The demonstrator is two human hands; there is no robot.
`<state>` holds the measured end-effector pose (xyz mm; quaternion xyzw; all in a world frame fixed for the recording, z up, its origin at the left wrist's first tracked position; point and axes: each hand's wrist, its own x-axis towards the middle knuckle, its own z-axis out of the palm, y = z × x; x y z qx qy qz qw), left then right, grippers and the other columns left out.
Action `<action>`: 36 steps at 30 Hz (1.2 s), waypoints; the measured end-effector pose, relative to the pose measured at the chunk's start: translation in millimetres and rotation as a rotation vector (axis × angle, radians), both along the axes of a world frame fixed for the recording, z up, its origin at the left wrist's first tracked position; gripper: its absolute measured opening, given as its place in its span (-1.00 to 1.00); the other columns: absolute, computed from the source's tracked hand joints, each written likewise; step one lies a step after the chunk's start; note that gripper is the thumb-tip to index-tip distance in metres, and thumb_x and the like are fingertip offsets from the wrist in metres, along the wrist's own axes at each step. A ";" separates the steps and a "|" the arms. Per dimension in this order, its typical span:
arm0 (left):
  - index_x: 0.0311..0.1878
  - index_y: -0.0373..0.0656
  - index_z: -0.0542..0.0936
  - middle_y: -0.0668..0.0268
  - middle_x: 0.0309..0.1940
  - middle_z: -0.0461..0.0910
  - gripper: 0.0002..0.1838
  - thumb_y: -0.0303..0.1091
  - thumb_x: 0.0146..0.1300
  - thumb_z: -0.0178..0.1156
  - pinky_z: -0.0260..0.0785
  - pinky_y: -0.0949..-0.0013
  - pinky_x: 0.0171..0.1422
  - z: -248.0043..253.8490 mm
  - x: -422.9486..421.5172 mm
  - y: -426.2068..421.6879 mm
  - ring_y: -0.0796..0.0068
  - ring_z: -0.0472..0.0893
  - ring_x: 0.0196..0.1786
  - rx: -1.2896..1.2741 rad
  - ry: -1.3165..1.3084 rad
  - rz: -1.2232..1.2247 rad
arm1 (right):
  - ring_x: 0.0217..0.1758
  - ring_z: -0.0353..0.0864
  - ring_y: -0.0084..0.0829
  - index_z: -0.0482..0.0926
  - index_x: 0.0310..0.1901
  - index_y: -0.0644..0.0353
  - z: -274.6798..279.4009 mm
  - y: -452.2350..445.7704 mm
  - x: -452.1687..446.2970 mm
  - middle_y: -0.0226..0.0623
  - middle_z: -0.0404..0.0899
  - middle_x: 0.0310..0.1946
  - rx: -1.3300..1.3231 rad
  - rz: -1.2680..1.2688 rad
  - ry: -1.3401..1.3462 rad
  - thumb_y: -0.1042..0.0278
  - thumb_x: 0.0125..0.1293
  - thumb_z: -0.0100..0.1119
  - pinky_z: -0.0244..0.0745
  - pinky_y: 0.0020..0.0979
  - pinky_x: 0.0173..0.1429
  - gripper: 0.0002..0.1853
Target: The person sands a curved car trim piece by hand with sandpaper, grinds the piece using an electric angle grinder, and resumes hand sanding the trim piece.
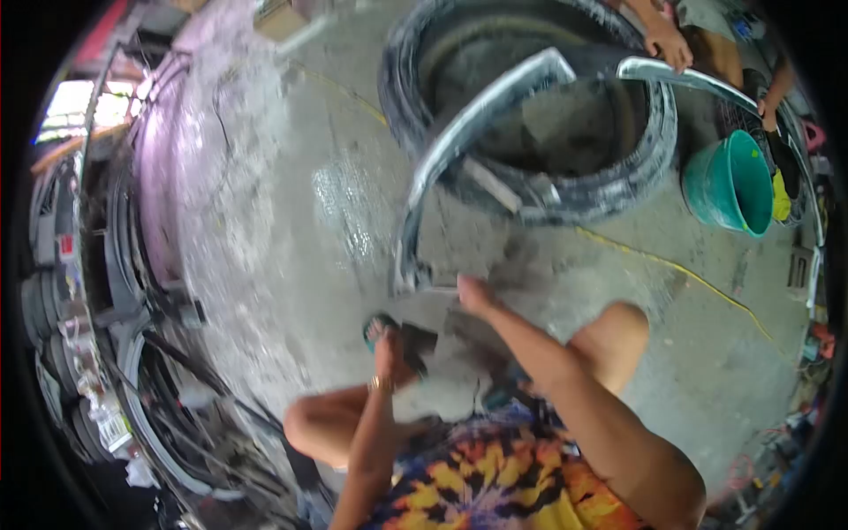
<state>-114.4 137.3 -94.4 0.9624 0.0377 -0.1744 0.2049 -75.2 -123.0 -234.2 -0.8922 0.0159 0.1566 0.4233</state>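
A curved, arch-shaped trim piece (449,141), dark with a whitish worn surface, leans across a large dusty tyre (402,93) on the floor. Its lower end comes down in front of me. At that end my right hand (478,296) is closed, apparently on the piece's edge, though blur softens the fingers. My left hand (386,351) is low beside a teal sandal (378,325) on my foot, with a bracelet on the wrist. Its fingers do not show clearly. A dark, flat patch (419,340) lies just right of it; whether it is held, I cannot make out.
Another person's hand (669,46) rests on a second curved strip (689,78) beyond the tyre. A green bucket (730,184) stands at right, near a yellow cord (671,262) on the concrete floor. Stacked curved parts (124,230) line the left side.
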 end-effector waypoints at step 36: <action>-0.03 -0.27 0.53 0.40 -0.25 0.57 -0.80 -0.49 0.35 0.31 0.38 0.53 -0.37 92.3 15.6 -131.3 0.68 0.50 -0.32 -0.851 0.068 0.357 | -0.31 0.66 -0.55 0.60 -0.05 0.16 149.8 -171.3 -28.5 -0.33 0.72 -0.33 0.875 -0.304 0.552 0.31 0.35 0.33 0.54 -0.42 -0.22 -0.79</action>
